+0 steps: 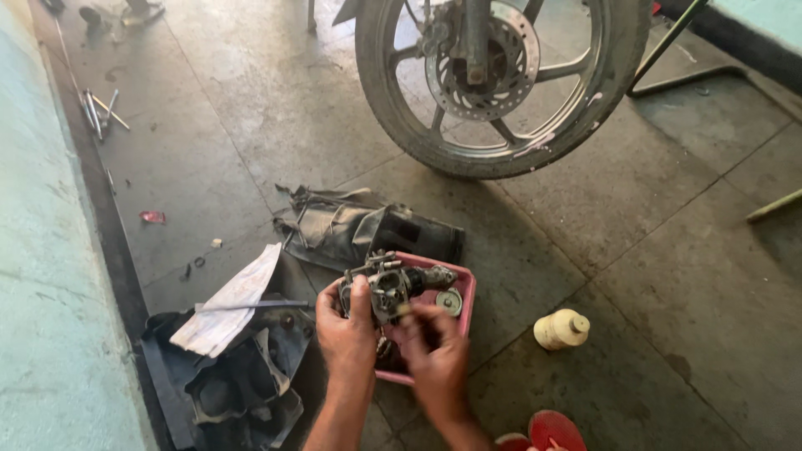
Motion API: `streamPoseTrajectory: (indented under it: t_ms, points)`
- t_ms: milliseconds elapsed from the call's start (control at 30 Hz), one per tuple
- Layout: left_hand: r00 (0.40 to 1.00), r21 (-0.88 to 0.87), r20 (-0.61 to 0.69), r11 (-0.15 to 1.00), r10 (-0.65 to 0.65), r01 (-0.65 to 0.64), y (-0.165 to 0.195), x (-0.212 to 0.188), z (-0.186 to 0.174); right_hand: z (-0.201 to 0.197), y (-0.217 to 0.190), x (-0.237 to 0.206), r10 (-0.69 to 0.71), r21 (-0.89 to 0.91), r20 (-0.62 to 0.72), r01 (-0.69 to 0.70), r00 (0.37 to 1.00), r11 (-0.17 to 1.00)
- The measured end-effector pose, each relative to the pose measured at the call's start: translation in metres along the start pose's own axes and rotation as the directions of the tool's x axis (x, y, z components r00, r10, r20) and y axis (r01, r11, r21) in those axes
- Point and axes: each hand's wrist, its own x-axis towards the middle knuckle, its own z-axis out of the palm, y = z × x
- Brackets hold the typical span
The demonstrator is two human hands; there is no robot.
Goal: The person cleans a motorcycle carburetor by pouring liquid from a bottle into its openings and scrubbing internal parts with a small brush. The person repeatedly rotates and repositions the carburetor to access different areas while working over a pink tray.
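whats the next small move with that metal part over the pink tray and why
Probably keep the left hand steady on the grey metal carburettor while the right hand fingertips work its underside: it sits above the pink plastic tray, so loose bits would drop there.

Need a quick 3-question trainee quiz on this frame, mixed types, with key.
1. True or false: the left hand grips the carburetor.
2. The carburetor is held over: A) pink tray B) wheel C) cream bottle
3. Fill in: the right hand works at the carburetor's ____ side.

Key: 1 true; 2 A; 3 lower.
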Motion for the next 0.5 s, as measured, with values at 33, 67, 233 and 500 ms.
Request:
streamPoseTrajectory:
  t_ms: [33,67,233,500]
  points:
    - [1.0,0.015,0.003,0.999,0.031,-0.031,0.001,0.001,0.0,-0.001,0.0,0.001,-0.026,0.039,-0.022,0.027,0.999,0.999]
    - [0.998,0.031,0.001,0.998,0.057,-0.057,0.0,0.0,0.001,-0.002,-0.001,-0.001,-0.052,0.017,0.026,0.052,0.998,0.999]
    - [0.995,0.05,0.014,0.993,0.102,-0.103,0.001,-0.003,0.001,-0.012,-0.006,0.002,0.021,-0.088,0.137,-0.009,0.99,0.996]
    - [0.997,0.214,-0.017,0.974,0.081,-0.075,0.019,-0.005,0.0,-0.051,0.03,0.024,0.251,-0.629,0.027,-0.179,0.968,0.757]
